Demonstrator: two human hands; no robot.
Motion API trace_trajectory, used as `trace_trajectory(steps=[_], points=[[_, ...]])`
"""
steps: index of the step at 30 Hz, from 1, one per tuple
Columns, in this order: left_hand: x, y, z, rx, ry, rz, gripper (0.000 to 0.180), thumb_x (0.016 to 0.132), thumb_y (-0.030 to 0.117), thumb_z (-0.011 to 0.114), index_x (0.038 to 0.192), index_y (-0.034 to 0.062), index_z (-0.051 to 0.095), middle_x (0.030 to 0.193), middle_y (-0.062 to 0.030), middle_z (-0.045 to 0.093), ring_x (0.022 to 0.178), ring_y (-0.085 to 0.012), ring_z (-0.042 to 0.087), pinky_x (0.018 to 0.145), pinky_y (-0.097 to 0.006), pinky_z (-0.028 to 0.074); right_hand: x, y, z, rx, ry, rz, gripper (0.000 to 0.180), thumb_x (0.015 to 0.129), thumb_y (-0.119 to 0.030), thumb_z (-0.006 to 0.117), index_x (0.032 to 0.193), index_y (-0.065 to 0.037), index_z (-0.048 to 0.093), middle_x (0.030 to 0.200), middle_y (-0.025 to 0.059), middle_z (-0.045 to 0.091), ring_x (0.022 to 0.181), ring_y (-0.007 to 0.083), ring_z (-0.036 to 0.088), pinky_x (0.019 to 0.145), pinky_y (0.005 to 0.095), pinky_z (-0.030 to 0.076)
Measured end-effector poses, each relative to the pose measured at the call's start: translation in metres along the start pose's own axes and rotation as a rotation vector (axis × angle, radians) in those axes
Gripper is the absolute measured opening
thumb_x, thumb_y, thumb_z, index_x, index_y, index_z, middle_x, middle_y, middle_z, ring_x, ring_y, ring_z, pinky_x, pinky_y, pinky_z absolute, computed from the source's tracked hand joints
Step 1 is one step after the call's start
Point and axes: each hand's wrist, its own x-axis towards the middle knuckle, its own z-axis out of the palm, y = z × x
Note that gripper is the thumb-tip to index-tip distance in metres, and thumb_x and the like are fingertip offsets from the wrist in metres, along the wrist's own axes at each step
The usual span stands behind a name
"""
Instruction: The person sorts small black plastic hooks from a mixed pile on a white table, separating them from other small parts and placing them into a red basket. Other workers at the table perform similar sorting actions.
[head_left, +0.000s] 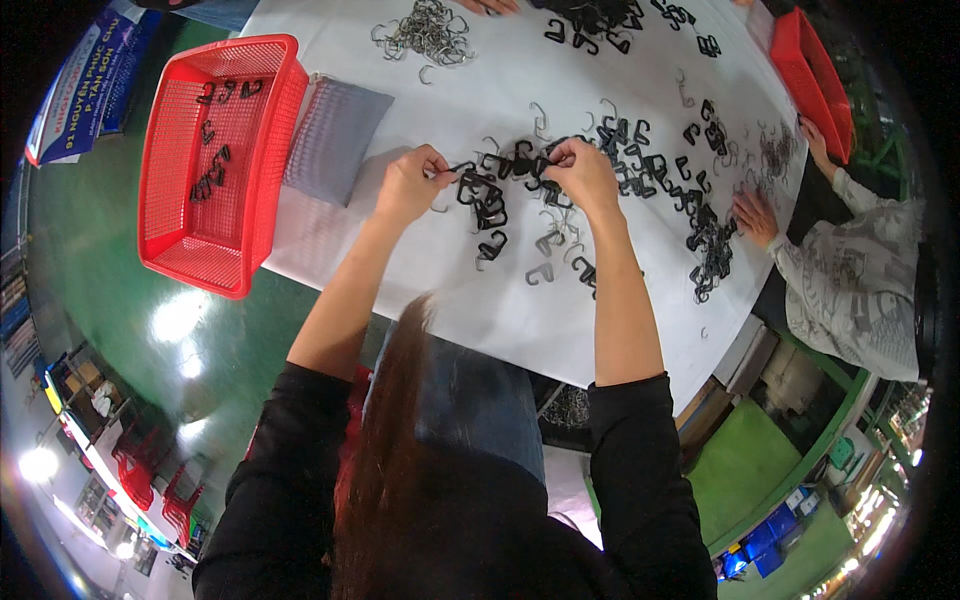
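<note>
Small black plastic hooks point(487, 195) lie scattered and tangled across a white-covered table. My left hand point(412, 185) is closed in a pinch at the left end of this group, with the edge of a black hook at its fingertips. To the right, my right hand point(588, 178) pinches another black hook point(545, 165) between thumb and fingers, just above the row of hooks. Below and between my hands lie a few pale, see-through or metal-coloured hooks point(540, 273). Beyond my right hand a denser trail of black hooks point(635, 160) spreads rightward.
At the left stands a red plastic basket point(290, 130) with some black hooks inside, beside a grey cushion-like pouch point(338, 140). Metal hooks point(425, 35) are heaped at the far side. A co-worker's hand point(755, 217) touches hooks at the right, near another red basket point(810, 85).
</note>
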Motion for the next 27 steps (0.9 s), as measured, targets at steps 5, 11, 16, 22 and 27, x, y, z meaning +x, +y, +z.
trace_trajectory(steps=[5, 11, 16, 22, 27], points=[[-0.012, 0.009, -0.025, -0.623, -0.270, -0.197, 0.022, 0.082, 0.020, 0.067, 0.095, 0.0030, 0.066, 0.080, 0.0020, 0.061, 0.064, -0.0059, 0.048, 0.056, -0.021, 0.039, -0.039, 0.033, -0.009, 0.357, -0.032, 0.225, 0.023, 0.074, -0.011, 0.065, 0.095, -0.006, 0.059, 0.072, -0.0019, 0.056, 0.062, 0.0071, 0.050, 0.056, 0.0251, 0.041], [-0.018, 0.011, -0.033, -1.332, -0.195, -0.432, 0.016, 0.087, 0.019, 0.059, 0.088, 0.0041, 0.063, 0.080, -0.0035, 0.059, 0.086, -0.0173, 0.061, 0.070, -0.029, 0.047, -0.089, 0.049, -0.003, 1.422, -0.154, 0.224, 0.030, 0.073, -0.003, 0.050, 0.103, -0.006, 0.053, 0.095, 0.0056, 0.054, 0.080, 0.0201, 0.054, 0.062, 0.0285, 0.047], [-0.018, 0.008, -0.018, -1.169, -0.251, -0.413, 0.018, 0.085, 0.020, 0.061, 0.094, 0.0047, 0.060, 0.085, -0.0052, 0.062, 0.088, -0.0224, 0.062, 0.067, -0.036, 0.050, -0.075, 0.038, 0.024, 1.284, -0.051, 0.240, 0.022, 0.068, -0.001, 0.043, 0.087, -0.002, 0.054, 0.081, 0.0074, 0.055, 0.068, 0.0176, 0.053, 0.053, 0.0264, 0.043], [-0.021, 0.010, 0.017, 0.094, -0.061, -0.040, 0.027, 0.076, 0.016, 0.070, 0.100, 0.0095, 0.059, 0.079, -0.0105, 0.063, 0.076, -0.0270, 0.063, 0.066, -0.040, 0.047, -0.028, 0.007, 0.047, 0.799, -0.353, 0.149, 0.010, 0.071, -0.007, 0.052, 0.079, -0.002, 0.056, 0.076, 0.0072, 0.058, 0.061, 0.0166, 0.053, 0.054, 0.0275, 0.042], [-0.023, 0.005, 0.019, 0.186, 0.038, 0.082, 0.022, 0.076, 0.020, 0.069, 0.093, 0.0077, 0.060, 0.071, -0.0111, 0.060, 0.069, -0.0276, 0.060, 0.064, -0.039, 0.046, -0.023, -0.023, 0.086, -0.507, 0.029, 0.047, 0.026, 0.074, -0.028, 0.066, 0.084, -0.004, 0.063, 0.086, 0.0122, 0.067, 0.077, 0.0257, 0.065, 0.068, 0.0372, 0.050]])
